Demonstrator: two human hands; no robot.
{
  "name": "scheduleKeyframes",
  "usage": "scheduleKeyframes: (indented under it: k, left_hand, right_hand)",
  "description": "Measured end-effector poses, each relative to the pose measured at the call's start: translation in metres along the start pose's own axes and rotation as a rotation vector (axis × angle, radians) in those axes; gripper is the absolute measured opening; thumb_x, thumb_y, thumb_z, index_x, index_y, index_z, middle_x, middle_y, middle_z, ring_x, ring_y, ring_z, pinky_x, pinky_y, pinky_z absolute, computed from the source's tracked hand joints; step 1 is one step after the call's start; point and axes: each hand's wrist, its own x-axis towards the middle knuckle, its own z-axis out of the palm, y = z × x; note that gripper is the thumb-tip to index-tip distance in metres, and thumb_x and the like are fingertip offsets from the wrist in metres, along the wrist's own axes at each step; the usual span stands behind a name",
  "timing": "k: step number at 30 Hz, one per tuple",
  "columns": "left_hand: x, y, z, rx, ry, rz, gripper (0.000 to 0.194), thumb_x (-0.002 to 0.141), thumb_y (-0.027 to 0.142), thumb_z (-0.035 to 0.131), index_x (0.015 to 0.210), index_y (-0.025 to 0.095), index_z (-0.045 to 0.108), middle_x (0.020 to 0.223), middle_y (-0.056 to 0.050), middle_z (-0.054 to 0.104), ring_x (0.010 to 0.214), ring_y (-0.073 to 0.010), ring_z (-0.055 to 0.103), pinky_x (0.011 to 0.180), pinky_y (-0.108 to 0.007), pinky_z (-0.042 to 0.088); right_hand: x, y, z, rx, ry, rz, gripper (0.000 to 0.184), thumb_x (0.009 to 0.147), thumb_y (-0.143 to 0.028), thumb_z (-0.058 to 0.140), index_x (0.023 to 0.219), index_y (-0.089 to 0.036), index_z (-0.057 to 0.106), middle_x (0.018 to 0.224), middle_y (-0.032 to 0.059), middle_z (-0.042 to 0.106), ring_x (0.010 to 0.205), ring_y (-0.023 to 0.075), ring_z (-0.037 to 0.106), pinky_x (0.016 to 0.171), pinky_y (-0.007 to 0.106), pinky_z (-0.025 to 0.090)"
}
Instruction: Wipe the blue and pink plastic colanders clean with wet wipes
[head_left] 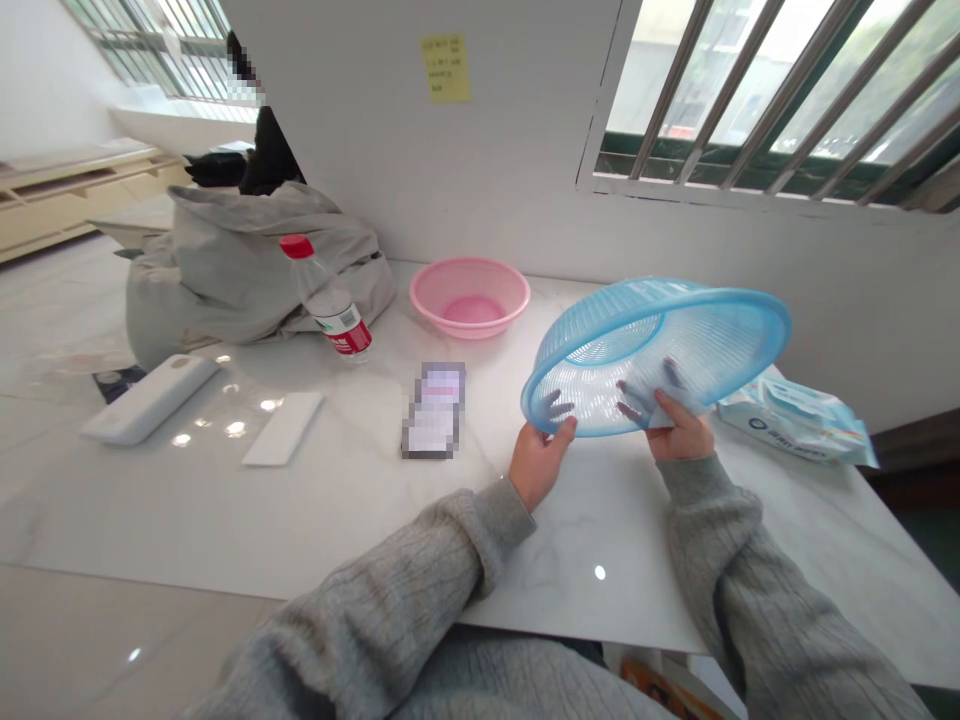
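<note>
The head view shows a blue mesh basket point(656, 310) in the right half of the frame, held up off the white bench point(360, 520) and tilted so that its open side faces the person. The left hand point(536, 465) is clamped on the lower left of the rim, thumb in front and fingers showing through the mesh behind. The right hand point(682, 430) is closed on the lower edge farther right, its thumb on the near side and fingertips spread behind the wall. A pale patch by that thumb may be a wipe, but it is too blurred to tell.

With both grips low, the top of the basket is unsupported, so a firm pinch at the rim and the right fingers spread flat against the wall should keep it from tipping. The thin plastic probably flexes, so even, light pressure suits it better than squeezing. Any turning is best done with both hands together, clear of the wipes pack point(802, 425) just beside the basket at the right of the frame.

A pink basin point(469, 312) sits upright at upper centre, with a phone point(435, 410) in front of it and a red-capped bottle point(337, 320) to its left.
</note>
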Motion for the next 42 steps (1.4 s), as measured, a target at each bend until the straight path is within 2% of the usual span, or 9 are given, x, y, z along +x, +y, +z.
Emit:
scheduleKeyframes:
  k: [5,8,15,19,26,30,34,37,42]
  left_hand:
    - [-0.001,-0.001,0.0,0.027,0.002,0.03,0.043,0.097,0.055,0.06,0.122,0.021,0.067,0.131,-0.013,0.069,0.108,-0.0253,0.072,0.091,-0.041,0.061]
    - [-0.002,-0.002,0.0,0.056,-0.008,0.066,0.039,0.099,0.053,0.057,0.119,0.021,0.068,0.129,-0.012,0.07,0.107,-0.0248,0.073,0.091,-0.04,0.061]
    - [-0.003,-0.002,0.001,0.078,0.01,0.041,0.049,0.099,0.056,0.056,0.129,0.019,0.064,0.127,-0.014,0.071,0.104,-0.0257,0.074,0.089,-0.042,0.062]
    - [-0.001,0.002,0.001,0.022,0.053,0.007,0.054,0.097,0.058,0.058,0.134,0.018,0.062,0.126,-0.016,0.072,0.101,-0.025,0.074,0.087,-0.042,0.064]
    - [-0.001,0.006,-0.001,-0.079,0.169,0.001,0.053,0.094,0.056,0.064,0.129,0.016,0.065,0.125,-0.016,0.073,0.105,-0.0258,0.074,0.092,-0.045,0.064]
    - [-0.001,0.007,-0.001,-0.128,0.232,-0.064,0.054,0.095,0.052,0.065,0.133,0.013,0.061,0.124,-0.018,0.073,0.101,-0.026,0.076,0.09,-0.046,0.065]
    - [0.002,0.007,-0.003,-0.176,0.31,-0.067,0.052,0.098,0.047,0.062,0.137,0.012,0.058,0.124,-0.018,0.073,0.1,-0.0251,0.077,0.091,-0.045,0.065]
    - [0.005,0.006,-0.004,-0.201,0.359,-0.04,0.05,0.099,0.044,0.062,0.135,0.01,0.058,0.126,-0.019,0.072,0.101,-0.0259,0.077,0.09,-0.044,0.066]
    - [0.006,0.004,-0.004,-0.236,0.359,-0.06,0.05,0.098,0.044,0.063,0.136,0.011,0.058,0.128,-0.019,0.071,0.102,-0.0259,0.077,0.091,-0.043,0.065]
  right_hand:
    - [0.005,0.004,-0.002,0.013,-0.006,0.052,0.049,0.066,-0.028,0.088,0.113,-0.021,0.075,0.117,0.0082,0.075,0.104,0.0295,0.075,0.088,0.039,0.066]
    - [0.006,0.005,-0.003,0.007,-0.022,0.039,0.046,0.067,-0.028,0.088,0.11,-0.019,0.077,0.118,0.009,0.075,0.104,0.0289,0.075,0.092,0.039,0.065]
    - [0.007,0.007,-0.004,-0.067,0.061,0.017,0.051,0.058,-0.03,0.094,0.103,-0.011,0.077,0.107,0.0167,0.076,0.092,0.0319,0.077,0.076,0.036,0.067]
    - [0.011,0.007,-0.005,-0.115,0.17,-0.138,0.045,0.063,-0.035,0.094,0.098,-0.012,0.077,0.1,0.0135,0.077,0.083,0.03,0.077,0.068,0.04,0.068]
    - [0.016,0.002,-0.002,-0.065,0.249,-0.499,0.06,0.07,-0.061,0.086,0.101,-0.012,0.071,0.089,0.0094,0.075,0.08,0.0259,0.076,0.079,0.046,0.068]
    - [0.014,0.005,-0.004,-0.093,0.222,-0.59,0.061,0.071,-0.066,0.083,0.094,-0.011,0.071,0.086,0.0111,0.074,0.085,0.028,0.077,0.086,0.049,0.065]
    - [0.014,0.004,-0.006,-0.11,0.217,-0.631,0.058,0.067,-0.067,0.084,0.081,-0.013,0.071,0.074,0.0068,0.071,0.078,0.0256,0.075,0.079,0.045,0.067]
    - [0.016,0.002,-0.006,-0.103,0.248,-0.603,0.054,0.068,-0.061,0.086,0.085,-0.012,0.073,0.082,0.0077,0.073,0.076,0.024,0.075,0.079,0.045,0.067]
    - [0.024,0.004,-0.015,-0.036,0.307,-0.322,0.05,0.064,-0.043,0.094,0.096,-0.013,0.07,0.097,0.0063,0.072,0.079,0.0208,0.075,0.078,0.041,0.067]
